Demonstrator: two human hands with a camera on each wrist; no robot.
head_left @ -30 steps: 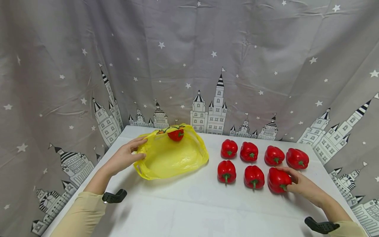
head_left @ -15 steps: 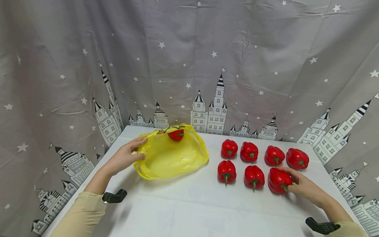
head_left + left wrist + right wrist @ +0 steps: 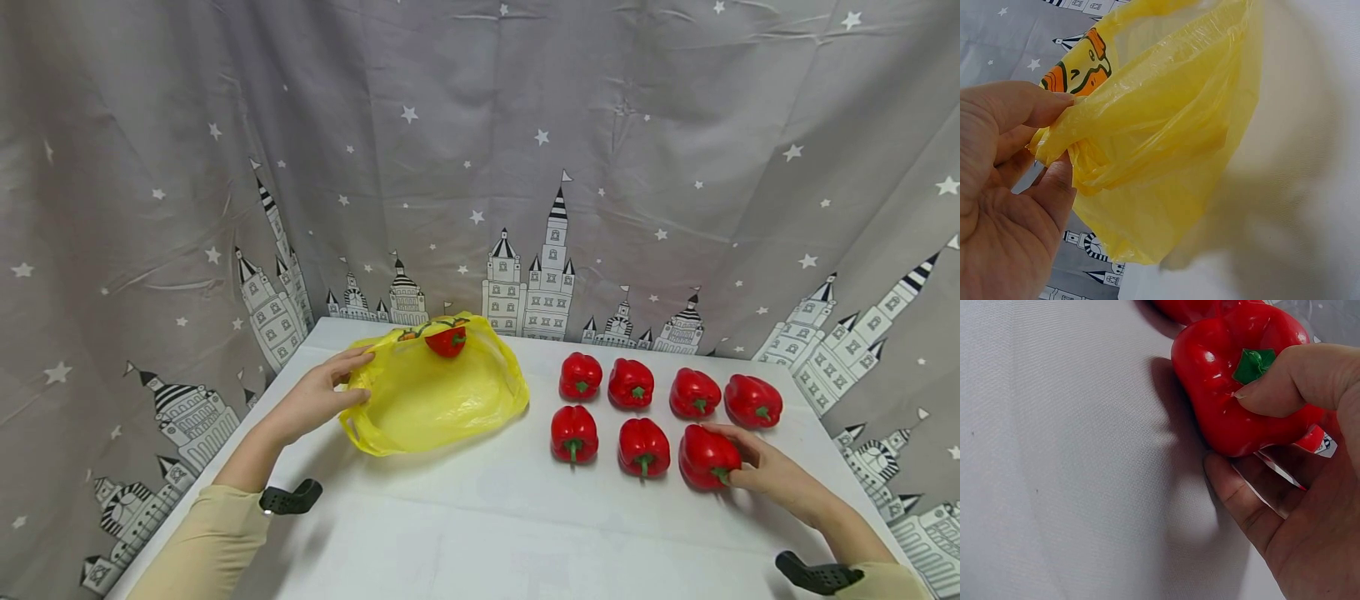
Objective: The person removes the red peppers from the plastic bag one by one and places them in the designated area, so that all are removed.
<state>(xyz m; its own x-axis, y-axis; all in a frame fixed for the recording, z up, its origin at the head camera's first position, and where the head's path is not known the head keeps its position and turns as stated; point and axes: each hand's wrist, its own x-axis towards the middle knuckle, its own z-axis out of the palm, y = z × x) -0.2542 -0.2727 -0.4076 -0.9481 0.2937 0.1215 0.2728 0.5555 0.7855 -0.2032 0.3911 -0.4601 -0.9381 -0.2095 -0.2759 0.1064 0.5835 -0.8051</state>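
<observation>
My left hand pinches the left edge of a yellow plastic bag, whose mouth gapes toward me. In the left wrist view the thumb and fingers bunch the bag's film. Inside the bag, at its back rim, a red bell pepper shows partly. On the right, my right hand grips another red bell pepper at the front row's right end. Seen from the right wrist, the thumb presses beside the green stem and the fingers reach round the far side, partly hidden.
Two more peppers, a left one and a middle one, share the front row. Behind them stand several others, including a far-right pepper. A white cloth covers the table, and a grey curtain hangs behind.
</observation>
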